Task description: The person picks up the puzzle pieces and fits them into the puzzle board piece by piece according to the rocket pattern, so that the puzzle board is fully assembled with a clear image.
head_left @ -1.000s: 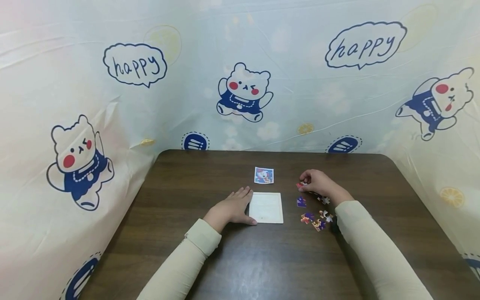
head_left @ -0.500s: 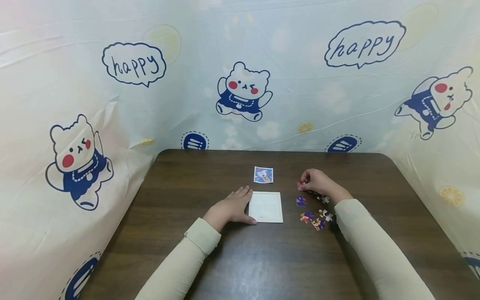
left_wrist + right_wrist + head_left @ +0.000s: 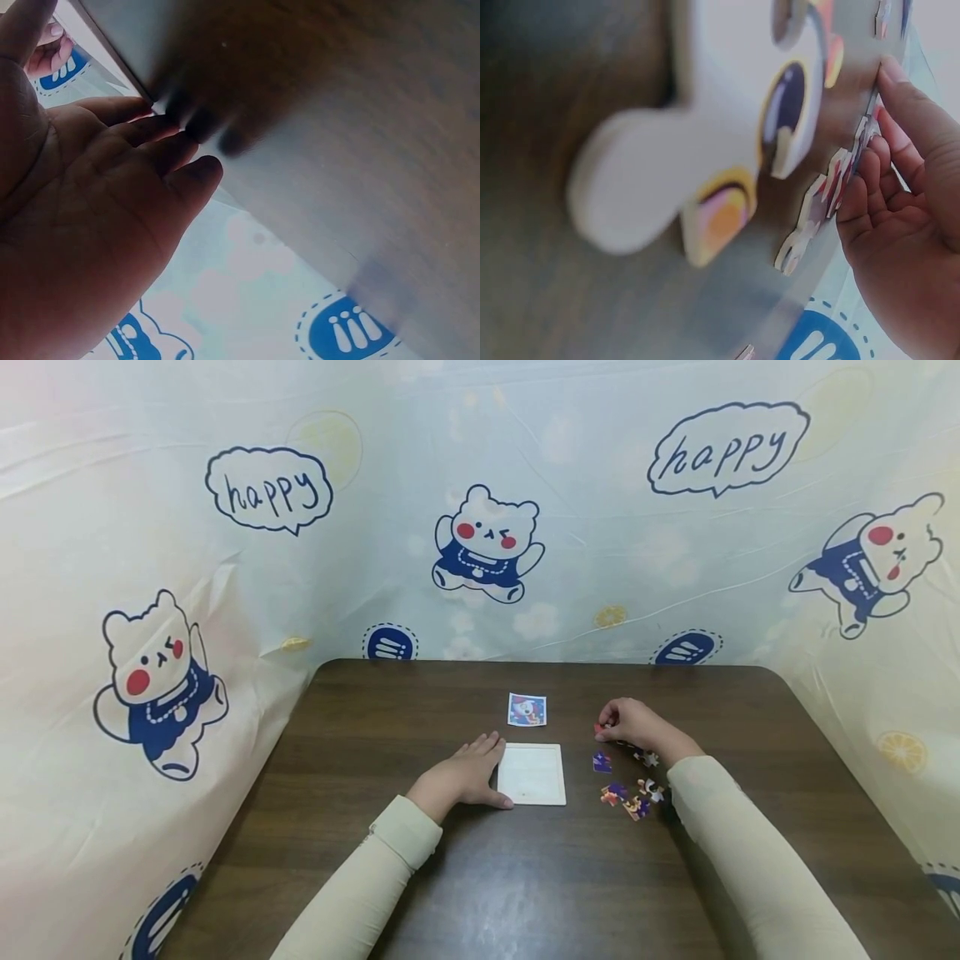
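My left hand (image 3: 463,777) lies with straight, spread fingers along the left side of a white square puzzle tray (image 3: 532,774). In the left wrist view its fingertips (image 3: 199,169) come right up to the tray's edge and the tabletop. Farther right, my right hand (image 3: 637,727) pinches a red jigsaw piece (image 3: 598,728) between thumb and fingers, low over the table. Several other pieces sit near it, among them a purple piece (image 3: 602,762) and an orange-and-purple piece (image 3: 637,809). A white piece with a printed eye (image 3: 727,75) looms large in the right wrist view.
A small printed picture card (image 3: 527,710) lies behind the tray on the brown wooden table (image 3: 390,710). Pale cloth with cartoon bears (image 3: 489,547) hangs around the table's back and sides.
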Action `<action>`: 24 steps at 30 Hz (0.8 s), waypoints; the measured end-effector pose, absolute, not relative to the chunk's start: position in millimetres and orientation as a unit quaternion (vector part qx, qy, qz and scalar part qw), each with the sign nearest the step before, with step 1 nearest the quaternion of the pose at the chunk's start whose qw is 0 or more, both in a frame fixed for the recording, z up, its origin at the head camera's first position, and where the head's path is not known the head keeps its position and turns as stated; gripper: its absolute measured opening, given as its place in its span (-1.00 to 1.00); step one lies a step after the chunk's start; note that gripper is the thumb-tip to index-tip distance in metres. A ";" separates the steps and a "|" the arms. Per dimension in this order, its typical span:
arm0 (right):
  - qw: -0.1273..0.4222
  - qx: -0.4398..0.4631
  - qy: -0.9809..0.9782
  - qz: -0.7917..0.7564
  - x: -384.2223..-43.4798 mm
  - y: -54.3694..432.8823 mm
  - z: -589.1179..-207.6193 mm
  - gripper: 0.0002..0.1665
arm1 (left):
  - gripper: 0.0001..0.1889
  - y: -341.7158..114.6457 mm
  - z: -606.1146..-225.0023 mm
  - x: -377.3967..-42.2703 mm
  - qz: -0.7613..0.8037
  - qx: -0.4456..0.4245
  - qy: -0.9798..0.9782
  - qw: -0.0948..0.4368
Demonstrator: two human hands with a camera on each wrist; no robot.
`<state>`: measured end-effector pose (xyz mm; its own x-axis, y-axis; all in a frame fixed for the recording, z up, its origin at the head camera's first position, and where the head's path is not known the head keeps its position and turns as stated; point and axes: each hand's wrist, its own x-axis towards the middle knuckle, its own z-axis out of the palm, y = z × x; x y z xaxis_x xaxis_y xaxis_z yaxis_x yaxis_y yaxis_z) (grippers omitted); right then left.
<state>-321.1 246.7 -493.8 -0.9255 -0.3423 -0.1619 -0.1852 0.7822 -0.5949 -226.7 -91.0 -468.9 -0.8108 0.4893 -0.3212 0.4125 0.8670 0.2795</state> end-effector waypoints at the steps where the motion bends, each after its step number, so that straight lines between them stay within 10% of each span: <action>1: 0.132 -0.140 0.934 -0.301 -321.0 246.7 -494.0 -0.68 | 0.16 -91.0 -468.8 -226.5 0.100 0.239 0.946 0.195; 24: 0.109 -0.127 0.920 -0.354 -316.7 253.2 -487.8 -0.91 | 0.17 -90.3 -472.9 -228.4 0.099 0.235 0.948 0.193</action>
